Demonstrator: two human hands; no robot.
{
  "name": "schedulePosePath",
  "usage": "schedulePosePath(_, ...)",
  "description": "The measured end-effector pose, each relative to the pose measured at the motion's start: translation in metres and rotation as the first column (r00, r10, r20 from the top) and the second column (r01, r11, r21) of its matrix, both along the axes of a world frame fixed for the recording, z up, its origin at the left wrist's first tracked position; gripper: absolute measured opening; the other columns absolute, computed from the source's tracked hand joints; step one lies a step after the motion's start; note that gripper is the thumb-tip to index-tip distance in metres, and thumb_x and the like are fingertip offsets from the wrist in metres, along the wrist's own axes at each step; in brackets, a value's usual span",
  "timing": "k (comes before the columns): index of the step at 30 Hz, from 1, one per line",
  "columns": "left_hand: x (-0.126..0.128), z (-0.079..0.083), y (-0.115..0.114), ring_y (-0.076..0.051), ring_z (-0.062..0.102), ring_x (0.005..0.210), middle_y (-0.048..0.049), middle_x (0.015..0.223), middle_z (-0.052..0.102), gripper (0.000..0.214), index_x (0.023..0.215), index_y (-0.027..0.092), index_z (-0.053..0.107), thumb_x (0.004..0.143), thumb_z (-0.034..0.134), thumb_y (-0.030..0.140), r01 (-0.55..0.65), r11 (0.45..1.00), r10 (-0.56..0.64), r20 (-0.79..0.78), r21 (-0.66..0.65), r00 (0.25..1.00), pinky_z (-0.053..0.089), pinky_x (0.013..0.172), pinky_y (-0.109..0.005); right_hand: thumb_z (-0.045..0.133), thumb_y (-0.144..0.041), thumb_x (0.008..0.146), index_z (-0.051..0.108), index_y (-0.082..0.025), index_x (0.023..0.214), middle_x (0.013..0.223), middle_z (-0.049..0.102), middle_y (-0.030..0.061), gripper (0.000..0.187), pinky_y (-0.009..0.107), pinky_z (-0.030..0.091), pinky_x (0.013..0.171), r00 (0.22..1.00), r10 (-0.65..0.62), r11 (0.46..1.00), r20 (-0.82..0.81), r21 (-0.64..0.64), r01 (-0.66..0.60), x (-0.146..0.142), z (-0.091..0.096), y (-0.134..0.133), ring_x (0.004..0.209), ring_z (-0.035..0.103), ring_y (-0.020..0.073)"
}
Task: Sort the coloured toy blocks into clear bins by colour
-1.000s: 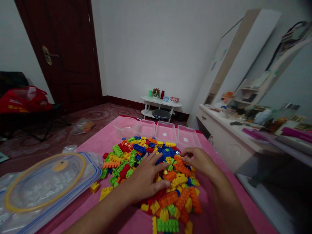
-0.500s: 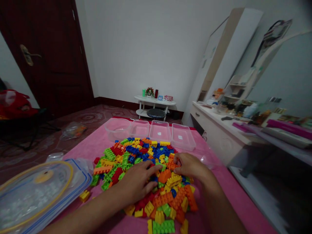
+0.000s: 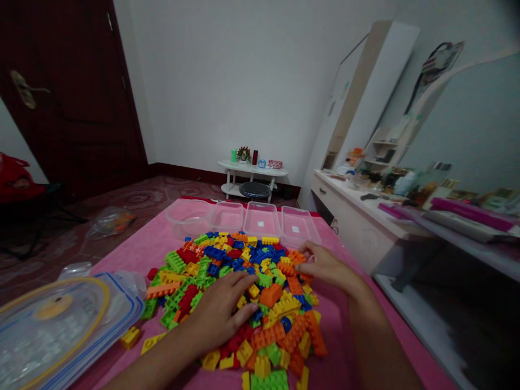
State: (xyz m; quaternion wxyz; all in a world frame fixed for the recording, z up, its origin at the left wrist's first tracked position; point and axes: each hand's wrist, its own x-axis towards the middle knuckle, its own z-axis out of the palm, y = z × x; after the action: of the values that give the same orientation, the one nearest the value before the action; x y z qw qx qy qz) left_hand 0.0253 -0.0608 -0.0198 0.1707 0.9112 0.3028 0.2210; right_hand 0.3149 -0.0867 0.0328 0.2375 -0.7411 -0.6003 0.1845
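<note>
So there's a big messy heap of toy bricks [image 3: 284, 307] in red, blue, green, yellow and orange, dumped on a table [image 3: 138, 252] with a pink cover. The left hand [image 3: 223, 311] is palm down on the near-left part of the heap, fingers loosely spread with the thumb well out, so that grip looks pretty relaxed. The right hand [image 3: 325, 265] is over at the right edge, fingers bent beside some orange bricks [image 3: 287, 268]. Honestly no way to say if that grip has one pinched, the fingertips are partly hidden. Lined up behind the heap are a round clear tub [image 3: 174, 230] and three rectangular clear trays [image 3: 262, 216]. Off to the left there's a clear plastic bag [image 3: 40, 341], with one loose yellow brick [image 3: 130, 337] between it and the heap.
</note>
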Motion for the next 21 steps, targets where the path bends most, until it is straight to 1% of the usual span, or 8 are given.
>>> schedulePosePath(3, 0.000, -0.001, -0.001, -0.024, 0.053, 0.117, -0.0069, 0.131, 0.055, 0.046, 0.131, 0.027, 0.050, 0.090, 0.046, 0.046, 0.003, 1.000, -0.003, 0.009, 0.016, 1.000, 0.045, 0.099, -0.040, 0.061, -0.038, 0.069, 0.062, -0.018, 0.098, 0.086, 0.067, 0.0055, 0.035, 0.026, 0.043, 0.062, 0.981, -0.193, 0.964, -0.025, 0.183, 0.194, 0.025, 0.003, 0.002, 0.075, 0.061, 0.0194)
schedulePosePath(5, 0.000, -0.001, -0.001, -0.024, 0.054, 0.115, -0.0071, 0.129, 0.057, 0.045, 0.130, 0.027, 0.052, 0.089, 0.046, 0.047, 0.009, 1.000, -0.009, 0.030, 0.021, 1.000, 0.045, 0.098, -0.040, 0.059, -0.043, 0.072, 0.062, -0.016, 0.101, 0.090, 0.067, 0.0088, 0.040, 0.029, 0.045, 0.066, 0.945, -0.327, 0.920, 0.012, 0.235, 0.315, 0.035, 0.006, 0.001, 0.079, 0.063, 0.0222)
schedulePosePath(8, 0.000, 0.000, 0.000, -0.023, 0.055, 0.113, -0.0071, 0.127, 0.058, 0.044, 0.128, 0.027, 0.053, 0.089, 0.046, 0.046, 0.013, 1.000, -0.015, 0.058, 0.018, 0.998, 0.046, 0.098, -0.039, 0.057, -0.050, 0.075, 0.062, -0.015, 0.110, 0.096, 0.065, 0.0135, 0.050, 0.034, 0.045, 0.071, 0.848, -0.501, 0.853, 0.172, 0.265, 0.450, 0.040, 0.007, -0.001, 0.085, 0.063, 0.0273)
schedulePosePath(10, 0.000, 0.000, 0.000, -0.023, 0.056, 0.113, -0.0070, 0.127, 0.058, 0.043, 0.128, 0.027, 0.053, 0.089, 0.046, 0.045, 0.019, 1.000, -0.020, 0.065, 0.011, 0.998, 0.046, 0.097, -0.038, 0.056, -0.052, 0.077, 0.058, -0.016, 0.120, 0.108, 0.060, 0.0172, 0.057, 0.037, 0.045, 0.072, 0.784, -0.556, 0.823, 0.276, 0.316, 0.472, 0.037, 0.006, -0.002, 0.090, 0.062, 0.0294)
schedulePosePath(12, 0.000, 0.000, 0.000, -0.023, 0.055, 0.113, -0.0067, 0.127, 0.058, 0.043, 0.127, 0.027, 0.053, 0.089, 0.046, 0.045, 0.024, 1.000, -0.024, 0.065, 0.007, 0.998, 0.046, 0.098, -0.039, 0.057, -0.048, 0.077, 0.056, -0.017, 0.123, 0.115, 0.057, 0.0175, 0.056, 0.037, 0.045, 0.074, 0.777, -0.543, 0.826, 0.318, 0.371, 0.425, 0.031, 0.004, 0.001, 0.092, 0.061, 0.0281)
schedulePosePath(14, 0.000, -0.001, 0.001, -0.023, 0.054, 0.114, -0.0067, 0.127, 0.058, 0.043, 0.127, 0.026, 0.053, 0.090, 0.045, 0.045, 0.026, 1.000, -0.026, 0.055, 0.006, 0.998, 0.045, 0.098, -0.039, 0.057, -0.039, 0.079, 0.061, -0.017, 0.115, 0.108, 0.063, 0.0126, 0.042, 0.033, 0.045, 0.074, 0.845, -0.444, 0.870, 0.298, 0.367, 0.329, 0.021, 0.001, 0.006, 0.088, 0.062, 0.0237)
schedulePosePath(17, 0.000, -0.001, 0.001, -0.023, 0.054, 0.114, -0.0065, 0.128, 0.057, 0.044, 0.128, 0.026, 0.052, 0.090, 0.045, 0.045, 0.025, 1.000, -0.025, 0.042, 0.006, 0.999, 0.045, 0.098, -0.039, 0.054, -0.021, 0.079, 0.068, -0.020, 0.096, 0.091, 0.070, 0.0061, 0.023, 0.027, 0.044, 0.072, 0.942, -0.191, 0.965, 0.276, 0.228, 0.128, -0.004, -0.006, 0.014, 0.084, 0.064, 0.0196)
schedulePosePath(21, 0.000, 0.002, 0.000, -0.022, 0.055, 0.113, -0.0062, 0.127, 0.058, 0.043, 0.128, 0.026, 0.052, 0.090, 0.045, 0.044, 0.025, 1.000, -0.025, 0.045, 0.004, 0.999, 0.045, 0.097, -0.038, 0.048, -0.007, 0.076, 0.068, -0.020, 0.101, 0.098, 0.071, 0.0109, 0.035, 0.030, 0.042, 0.077, 0.888, -0.087, 0.996, 0.451, 0.030, 0.082, -0.037, -0.022, 0.021, 0.096, 0.064, 0.0252)
